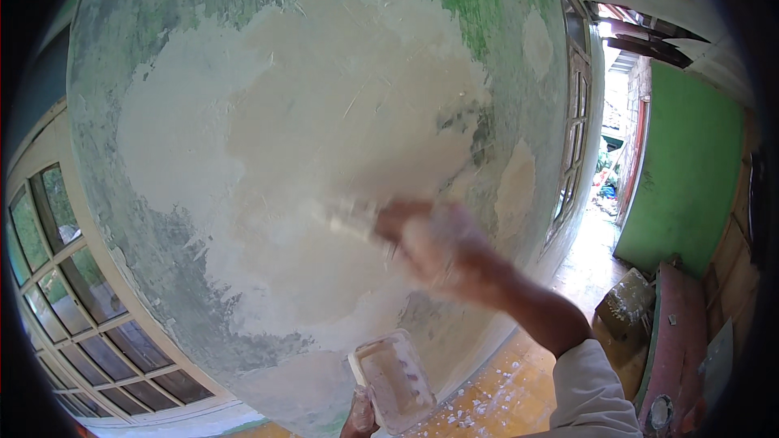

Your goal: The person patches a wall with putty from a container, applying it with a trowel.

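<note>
At the near side, a light sleeve (591,393) covers the right upper arm; the forearm is bare and reaches across to the wall. The left hand (362,415), low and partly out of view, pinches the side of a shallow translucent container (416,393). The container is tipped so its mouth faces the person, presumably to keep the pale paste (389,377) inside within reach of the other hand.

The right hand (442,243) is blurred but appears closed about a pale tool (350,223), whose end points left along the wall (308,146). I cannot tell whether the tool touches the surface. That low-angled hold would suit spreading.

The wall carries a broad pale patch (349,81) over flaking green paint (466,0). White flecks lie on the orange floor (479,401) below, probably fallen from it. A paned door or window (105,324) flanks the wall at left.

Farther right, a pinkish board (682,332) stands upright, apparently set aside, before a green partition (690,162); beyond lies a bright opening.
</note>
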`<state>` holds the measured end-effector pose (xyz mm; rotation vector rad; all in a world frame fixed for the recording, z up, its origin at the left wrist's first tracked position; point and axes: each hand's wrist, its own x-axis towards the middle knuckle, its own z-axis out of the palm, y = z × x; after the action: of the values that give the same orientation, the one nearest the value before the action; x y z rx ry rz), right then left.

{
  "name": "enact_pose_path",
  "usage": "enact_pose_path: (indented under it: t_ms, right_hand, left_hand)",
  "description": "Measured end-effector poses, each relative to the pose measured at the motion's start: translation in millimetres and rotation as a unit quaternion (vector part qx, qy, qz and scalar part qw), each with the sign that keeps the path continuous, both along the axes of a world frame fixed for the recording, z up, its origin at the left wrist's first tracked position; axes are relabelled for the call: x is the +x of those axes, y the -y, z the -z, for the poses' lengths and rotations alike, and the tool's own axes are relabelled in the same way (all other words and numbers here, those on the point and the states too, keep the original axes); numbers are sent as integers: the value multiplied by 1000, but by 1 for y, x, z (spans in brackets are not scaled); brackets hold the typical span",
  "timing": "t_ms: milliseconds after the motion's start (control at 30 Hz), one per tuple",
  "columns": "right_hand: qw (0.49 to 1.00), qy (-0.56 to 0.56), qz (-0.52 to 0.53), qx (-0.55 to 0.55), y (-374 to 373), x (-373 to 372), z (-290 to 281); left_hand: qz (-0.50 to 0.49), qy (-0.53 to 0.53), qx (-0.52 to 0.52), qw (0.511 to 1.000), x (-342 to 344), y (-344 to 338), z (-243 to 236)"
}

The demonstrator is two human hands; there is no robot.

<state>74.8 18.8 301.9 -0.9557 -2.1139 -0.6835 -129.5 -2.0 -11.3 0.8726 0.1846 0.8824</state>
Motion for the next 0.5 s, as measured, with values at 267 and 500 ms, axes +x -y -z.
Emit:
enact_pose_path:
  t_ms: [267,500]
  right_hand:
    - [916,-134,206,317,-79,30,-88]
    - [987,-1,144,64,-24,-37,4]
  left_hand:
    - [-28,13,-26,999,-5,4,6]
    - [-29,37,-17,999,9,1,-8]
